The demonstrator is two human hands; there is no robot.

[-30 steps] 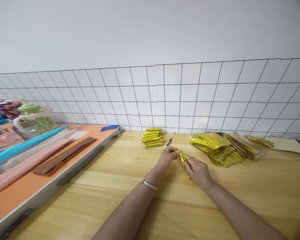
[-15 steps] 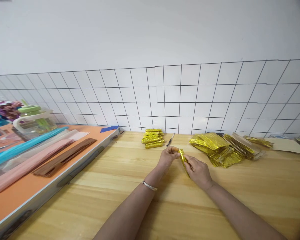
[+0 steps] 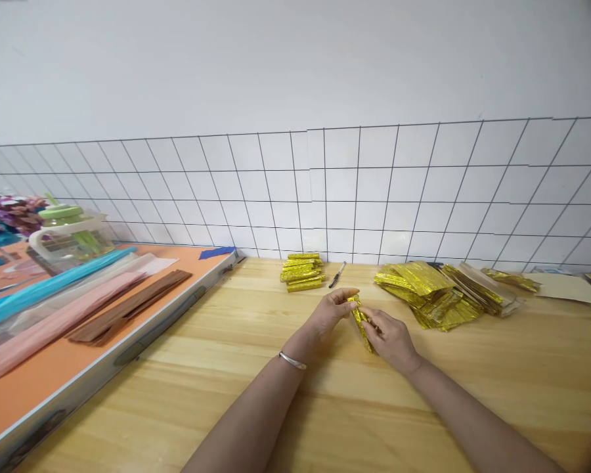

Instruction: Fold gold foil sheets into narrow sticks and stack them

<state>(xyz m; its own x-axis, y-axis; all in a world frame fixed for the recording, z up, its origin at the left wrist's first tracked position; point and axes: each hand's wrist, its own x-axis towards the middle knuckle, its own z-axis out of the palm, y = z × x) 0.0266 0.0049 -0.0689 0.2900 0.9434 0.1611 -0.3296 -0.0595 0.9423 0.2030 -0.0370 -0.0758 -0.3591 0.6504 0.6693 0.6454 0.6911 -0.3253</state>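
Both hands hold one narrow folded strip of shiny gold foil (image 3: 361, 323) just above the wooden table (image 3: 217, 381). My left hand (image 3: 331, 311), with a silver bangle on its wrist, pinches the strip's far end between thumb and fingers. Lower along the strip, my right hand (image 3: 390, 338) grips its right side, fingers curled. The near end slants down toward me. Beyond my left hand lies a pile of similar folded gold strips (image 3: 303, 272), and beside that pile rests a pen (image 3: 337, 275). Flat gold foil sheets (image 3: 428, 292) are heaped to the right of my right hand.
At left, a raised orange board (image 3: 152, 315) carries blue, pale, pink and brown crepe paper strips (image 3: 132, 305). A green-lidded jar (image 3: 73, 230) stands behind them. More foil bundles and a beige card (image 3: 571, 289) lie far right, along the white gridded wall (image 3: 345, 190).
My hands still grip the gold strip. It has tilted slightly, and more of its near end shows beside my right hand. The camera view has shifted a little.
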